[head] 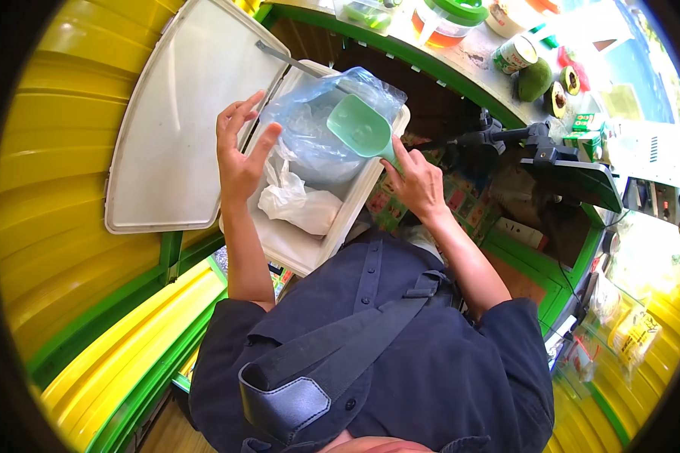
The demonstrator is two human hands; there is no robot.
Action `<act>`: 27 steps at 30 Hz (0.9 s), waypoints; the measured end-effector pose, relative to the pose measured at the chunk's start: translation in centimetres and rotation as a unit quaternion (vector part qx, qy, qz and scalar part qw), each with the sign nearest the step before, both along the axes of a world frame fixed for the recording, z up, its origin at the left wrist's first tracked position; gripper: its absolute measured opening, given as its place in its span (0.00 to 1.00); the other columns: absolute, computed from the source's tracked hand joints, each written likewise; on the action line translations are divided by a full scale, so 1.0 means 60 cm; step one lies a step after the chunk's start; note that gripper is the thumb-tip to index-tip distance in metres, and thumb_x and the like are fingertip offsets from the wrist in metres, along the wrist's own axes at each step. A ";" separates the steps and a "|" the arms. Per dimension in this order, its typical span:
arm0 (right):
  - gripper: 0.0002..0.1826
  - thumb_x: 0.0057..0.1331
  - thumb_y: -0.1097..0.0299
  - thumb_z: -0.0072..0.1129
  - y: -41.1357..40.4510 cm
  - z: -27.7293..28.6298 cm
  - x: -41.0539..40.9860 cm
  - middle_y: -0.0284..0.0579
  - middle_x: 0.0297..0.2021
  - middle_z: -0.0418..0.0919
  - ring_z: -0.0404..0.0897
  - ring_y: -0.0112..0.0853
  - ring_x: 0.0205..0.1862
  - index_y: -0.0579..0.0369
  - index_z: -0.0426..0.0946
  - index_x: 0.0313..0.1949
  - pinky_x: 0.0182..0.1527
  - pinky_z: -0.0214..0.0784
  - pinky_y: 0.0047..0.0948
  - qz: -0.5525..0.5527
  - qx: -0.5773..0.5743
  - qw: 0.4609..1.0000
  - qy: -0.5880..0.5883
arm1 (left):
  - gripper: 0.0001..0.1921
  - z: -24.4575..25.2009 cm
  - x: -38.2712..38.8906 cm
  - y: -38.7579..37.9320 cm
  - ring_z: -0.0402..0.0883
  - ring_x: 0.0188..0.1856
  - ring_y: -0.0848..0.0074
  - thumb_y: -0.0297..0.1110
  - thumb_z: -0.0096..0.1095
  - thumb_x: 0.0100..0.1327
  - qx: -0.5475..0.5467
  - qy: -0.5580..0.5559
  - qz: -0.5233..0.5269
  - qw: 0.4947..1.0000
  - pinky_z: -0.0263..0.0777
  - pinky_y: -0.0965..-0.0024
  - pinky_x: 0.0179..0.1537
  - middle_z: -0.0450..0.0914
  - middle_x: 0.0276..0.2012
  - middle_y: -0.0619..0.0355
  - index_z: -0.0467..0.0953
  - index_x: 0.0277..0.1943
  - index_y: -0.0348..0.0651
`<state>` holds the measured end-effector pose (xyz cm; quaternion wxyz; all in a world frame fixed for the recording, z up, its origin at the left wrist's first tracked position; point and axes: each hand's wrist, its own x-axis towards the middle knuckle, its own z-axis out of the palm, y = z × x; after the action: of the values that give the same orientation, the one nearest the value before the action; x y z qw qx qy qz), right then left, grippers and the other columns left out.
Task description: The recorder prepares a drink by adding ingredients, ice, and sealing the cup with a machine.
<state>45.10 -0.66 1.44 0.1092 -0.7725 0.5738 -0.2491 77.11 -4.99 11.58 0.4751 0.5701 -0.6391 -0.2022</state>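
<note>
My right hand [419, 184] grips the handle of a light green plastic scoop [360, 127]. The scoop's bowl is over an opened blue plastic bag [300, 124], and it looks empty. Clear pieces that look like ice lie inside the bag. My left hand [242, 147] is raised at the bag's left side with fingers apart, holding nothing. The bag sits in a white cooler box [345, 232]. A knotted white plastic bag [306, 206] lies nearer me in the same box. The box's lid [192, 124] is swung up to the left.
A grey metal bar [289, 58] reaches from the lid to the bag. Beyond is a counter [476, 56] with a green-lidded jar [447, 22], a can [514, 55], a whole avocado [534, 79] and cut halves [556, 99]. A device on a clamp arm [572, 181] juts in at right.
</note>
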 end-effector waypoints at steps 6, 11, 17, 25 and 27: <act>0.30 0.71 0.55 0.70 0.002 0.030 -0.007 0.44 0.28 0.76 0.81 0.42 0.24 0.52 0.78 0.69 0.28 0.76 0.42 -0.008 0.014 0.999 0.028 | 0.19 -0.096 0.015 -0.048 0.80 0.48 0.81 0.35 0.66 0.77 0.088 0.190 0.031 0.977 0.74 0.74 0.52 0.83 0.50 0.60 0.82 0.67 0.44; 0.30 0.70 0.56 0.71 -0.018 0.022 0.003 0.46 0.28 0.76 0.81 0.42 0.24 0.51 0.78 0.69 0.29 0.76 0.42 -0.004 0.009 1.000 -0.004 | 0.19 -0.196 0.054 -0.117 0.83 0.46 0.80 0.34 0.69 0.74 0.203 0.170 -0.074 0.961 0.76 0.74 0.50 0.88 0.48 0.61 0.83 0.65 0.42; 0.30 0.70 0.55 0.71 -0.036 0.005 0.030 0.47 0.29 0.78 0.84 0.42 0.26 0.52 0.77 0.68 0.29 0.79 0.41 -0.001 -0.003 1.000 0.003 | 0.29 -0.179 -0.081 -0.125 0.88 0.45 0.67 0.50 0.85 0.57 0.231 -0.119 -0.197 0.945 0.83 0.62 0.47 0.89 0.45 0.56 0.86 0.57 0.43; 0.31 0.70 0.55 0.72 -0.034 -0.007 0.043 0.47 0.30 0.77 0.83 0.42 0.26 0.50 0.78 0.69 0.29 0.77 0.42 0.014 -0.004 1.000 0.006 | 0.23 -0.207 -0.139 -0.119 0.88 0.42 0.51 0.40 0.84 0.49 0.083 -0.312 -0.106 0.941 0.83 0.52 0.45 0.86 0.41 0.48 0.83 0.46 0.41; 0.31 0.70 0.55 0.72 -0.033 -0.008 0.041 0.47 0.30 0.77 0.83 0.42 0.26 0.50 0.78 0.69 0.29 0.77 0.42 0.014 -0.005 1.000 0.000 | 0.22 -0.212 -0.138 -0.120 0.88 0.42 0.50 0.40 0.84 0.49 0.075 -0.313 -0.107 0.941 0.83 0.51 0.46 0.86 0.41 0.48 0.83 0.45 0.40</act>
<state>47.53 -2.63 0.93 0.1088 -0.7809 0.5620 -0.2501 68.82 -12.19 -1.13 0.1825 0.5669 -0.7957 -0.1100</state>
